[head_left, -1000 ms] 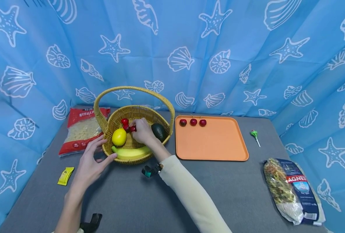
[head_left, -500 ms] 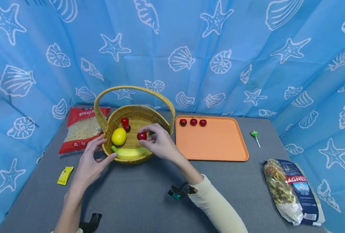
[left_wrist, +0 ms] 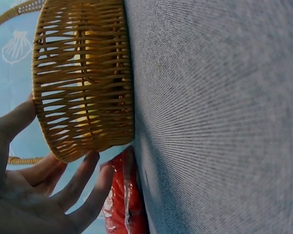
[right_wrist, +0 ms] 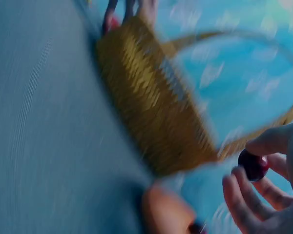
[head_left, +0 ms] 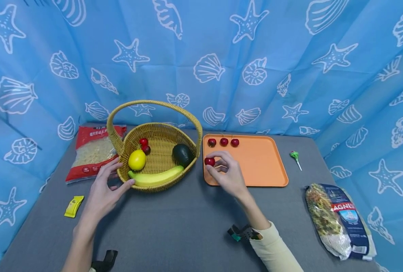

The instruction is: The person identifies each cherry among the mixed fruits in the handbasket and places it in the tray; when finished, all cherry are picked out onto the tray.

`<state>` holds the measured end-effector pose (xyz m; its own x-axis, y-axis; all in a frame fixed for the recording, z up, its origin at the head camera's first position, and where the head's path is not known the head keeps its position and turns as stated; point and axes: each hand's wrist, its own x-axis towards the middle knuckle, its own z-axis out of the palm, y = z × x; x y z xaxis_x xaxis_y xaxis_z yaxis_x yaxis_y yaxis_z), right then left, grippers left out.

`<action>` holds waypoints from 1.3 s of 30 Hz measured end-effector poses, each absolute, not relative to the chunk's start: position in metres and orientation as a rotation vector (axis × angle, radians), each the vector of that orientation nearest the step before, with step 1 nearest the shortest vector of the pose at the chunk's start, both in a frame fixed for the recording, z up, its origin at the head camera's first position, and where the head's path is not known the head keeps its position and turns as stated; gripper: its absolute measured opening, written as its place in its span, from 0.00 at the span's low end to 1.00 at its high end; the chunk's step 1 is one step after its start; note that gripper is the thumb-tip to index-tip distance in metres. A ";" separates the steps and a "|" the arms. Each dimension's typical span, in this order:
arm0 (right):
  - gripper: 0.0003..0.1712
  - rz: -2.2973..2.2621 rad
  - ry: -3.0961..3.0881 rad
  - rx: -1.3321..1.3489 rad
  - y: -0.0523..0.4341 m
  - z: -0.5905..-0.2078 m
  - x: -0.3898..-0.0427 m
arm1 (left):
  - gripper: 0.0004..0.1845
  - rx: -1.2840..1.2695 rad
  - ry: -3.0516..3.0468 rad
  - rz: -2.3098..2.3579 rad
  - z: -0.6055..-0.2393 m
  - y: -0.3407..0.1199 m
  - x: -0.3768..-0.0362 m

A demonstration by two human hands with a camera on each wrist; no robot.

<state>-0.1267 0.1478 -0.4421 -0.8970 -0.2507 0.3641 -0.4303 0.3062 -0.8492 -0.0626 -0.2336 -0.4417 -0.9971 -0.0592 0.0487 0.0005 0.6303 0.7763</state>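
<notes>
A dark red cherry is pinched between the thumb and fingers of my right hand, over the left part of an orange tray. Three more cherries lie in a row near the tray's back edge. My left hand holds the rim of a wicker basket at its front left, thumb and fingers spread along it. Inside the basket are a lemon, a banana, an avocado and two small red cherries at the back left.
A red pasta bag lies behind the left hand, with a small yellow packet nearer. On the right are a green lollipop and a dark blue Agnesi pasta bag. A blue curtain hangs behind the grey table.
My right hand has lifted a cherry out of the basket and carried it right, over the tray. The avocado is uncovered again. The left hand has stayed at the basket rim.
</notes>
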 end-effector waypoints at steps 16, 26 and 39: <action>0.21 1.315 -2.808 0.418 0.162 -0.490 -0.169 | 0.41 0.057 -2.767 -1.322 -0.440 -0.235 -0.063; 0.26 1.359 -2.811 0.462 0.168 -0.489 -0.167 | 0.40 0.031 -2.767 -1.327 -0.441 -0.234 -0.063; 0.23 1.502 -2.682 0.490 0.169 -0.461 -0.153 | 0.40 0.063 -2.793 -1.354 -0.440 -0.235 -0.064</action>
